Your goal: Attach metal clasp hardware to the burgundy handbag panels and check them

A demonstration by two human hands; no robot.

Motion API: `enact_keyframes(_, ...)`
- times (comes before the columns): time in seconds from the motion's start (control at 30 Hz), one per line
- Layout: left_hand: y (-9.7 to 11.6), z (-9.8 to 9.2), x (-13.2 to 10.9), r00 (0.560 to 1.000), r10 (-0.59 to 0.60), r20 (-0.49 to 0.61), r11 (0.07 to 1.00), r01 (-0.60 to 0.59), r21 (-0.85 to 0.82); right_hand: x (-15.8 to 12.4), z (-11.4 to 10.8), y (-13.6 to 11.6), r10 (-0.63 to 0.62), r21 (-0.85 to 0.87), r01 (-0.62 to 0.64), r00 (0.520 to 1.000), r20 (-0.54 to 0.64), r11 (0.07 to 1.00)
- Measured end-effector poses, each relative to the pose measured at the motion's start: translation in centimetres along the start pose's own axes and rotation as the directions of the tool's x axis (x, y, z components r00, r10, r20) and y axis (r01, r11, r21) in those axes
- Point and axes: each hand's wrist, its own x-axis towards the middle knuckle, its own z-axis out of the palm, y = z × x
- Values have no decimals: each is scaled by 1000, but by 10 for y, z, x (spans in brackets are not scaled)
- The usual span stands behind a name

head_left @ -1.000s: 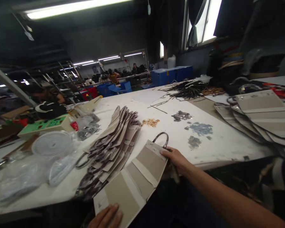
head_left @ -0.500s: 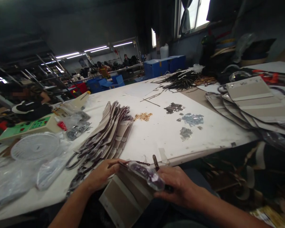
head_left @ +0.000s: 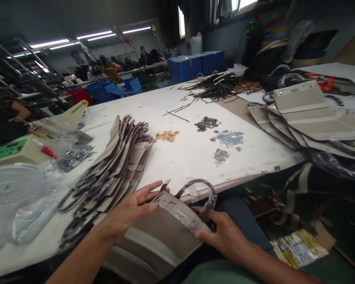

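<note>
At the bottom middle, the left hand and right hand pinch the top edge of a bag panel. Its loop handle looks already on. A panel pile sits at left, a panel stack at right; I can't tell which is done.

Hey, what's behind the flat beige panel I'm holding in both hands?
Beyond the panel, the white tabletop shows; a shiny, dark looped handle rises at the panel's edge. Whatever lies directly behind is covered.

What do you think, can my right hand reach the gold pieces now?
Probably not without letting go: your right hand is holding the tan panel, whose looped handle appears between hand and gold pieces.
</note>
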Motion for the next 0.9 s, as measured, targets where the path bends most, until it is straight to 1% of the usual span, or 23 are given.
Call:
enact_keyframes(0.07, -7, 1, 20, 996, 46, -79, 999, -45, 13, 2, 6, -1, 45, 95, -49, 998, 36, 994)
enact_keyframes(0.17, -20, -1, 55, 980, 126, -151, 983, -103, 149, 8, 16, 8, 71, 190, -94, 989, 127, 977)
enact_keyframes(0.23, -31, -3, 75, 975, 136, -174, 969, -95, 227, 12, 20, 19, 118, 170, -145, 980, 161, 975)
enact_keyframes(0.3, -40, -4, 89, 973, 124, -195, 956, -65, 285, 15, 22, 33, 220, 111, -238, 963, 154, 965)
enact_keyframes(0.37, -47, -2, 95, 965, 133, -227, 940, -50, 338, 17, 23, 44, 313, 79, -328, 937, 158, 942)
enact_keyframes(0.4, -49, 0, 96, 959, 147, -244, 930, -50, 363, 18, 24, 49, 332, 75, -348, 927, 173, 934)
enact_keyframes(0.5, -52, 5, 95, 942, 177, -285, 916, -51, 398, 20, 26, 54, 332, 79, -356, 918, 218, 931)
enact_keyframes(0.6, -53, 6, 100, 929, 195, -314, 910, -52, 411, 21, 22, 50, 384, -3, -392, 900, 206, 920)
enact_keyframes(0.63, -54, 5, 104, 925, 200, -322, 909, -53, 413, 20, 17, 46, 385, -53, -382, 902, 197, 923)
enact_keyframes(0.67, -54, 3, 107, 923, 203, -326, 909, -54, 412, 19, 10, 41, 358, -116, -342, 914, 190, 933)
enact_keyframes(0.73, -56, -2, 113, 926, 198, -320, 913, -55, 405, 15, -9, 29, 239, -277, -186, 955, 173, 943)
enact_keyframes(0.77, -56, -4, 116, 930, 194, -313, 915, -56, 400, 15, -20, 22, 168, -369, -99, 973, 161, 924)
enact_keyframes(0.83, -57, -8, 119, 936, 190, -297, 917, -61, 394, 18, -37, 7, 36, -535, 35, 992, 122, 844)
enact_keyframes(0.9, -57, -9, 120, 938, 197, -285, 914, -70, 401, 33, -45, -7, -93, -639, 128, 992, 89, 758)
